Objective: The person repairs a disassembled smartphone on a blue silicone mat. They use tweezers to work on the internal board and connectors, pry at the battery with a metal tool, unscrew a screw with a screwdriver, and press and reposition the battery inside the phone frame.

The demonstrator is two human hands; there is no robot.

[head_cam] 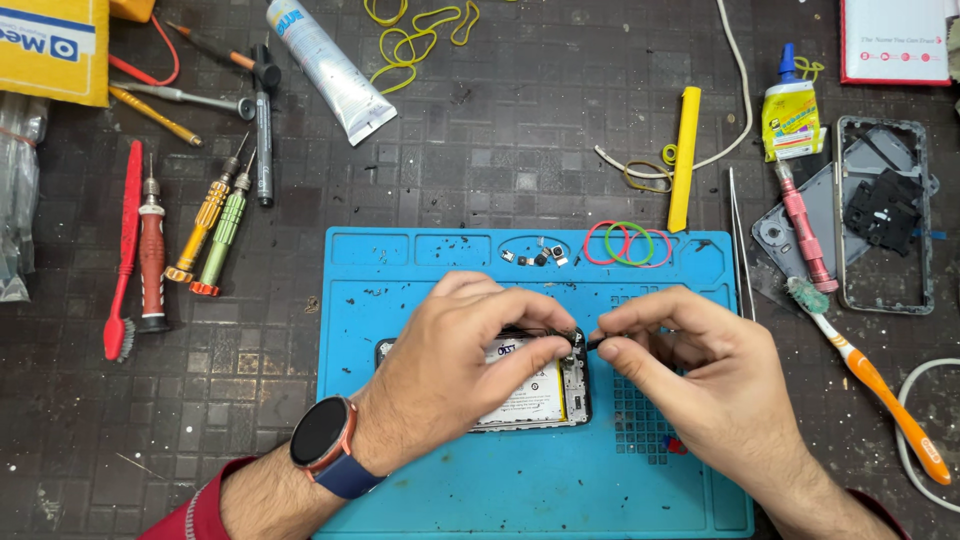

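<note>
Here the opened phone (pixel 535 395) lies back-up on the blue repair mat (pixel 450 480), battery showing, mostly under the left hand (pixel 455 375), whose fingers press on its top edge. The right hand (pixel 700 370) pinches a thin dark tool (pixel 592 342) with its tip at the phone's upper right corner. Small loose parts (pixel 535 257) and coloured rubber bands (pixel 627 243) sit in the mat's top tray; screwdrivers (pixel 205 225) lie left on the table (pixel 500 140).

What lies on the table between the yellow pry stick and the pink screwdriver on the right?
In the head view, thin metal tweezers lie between the yellow pry stick and the pink screwdriver, pointing away from the person beside the blue mat.
</note>
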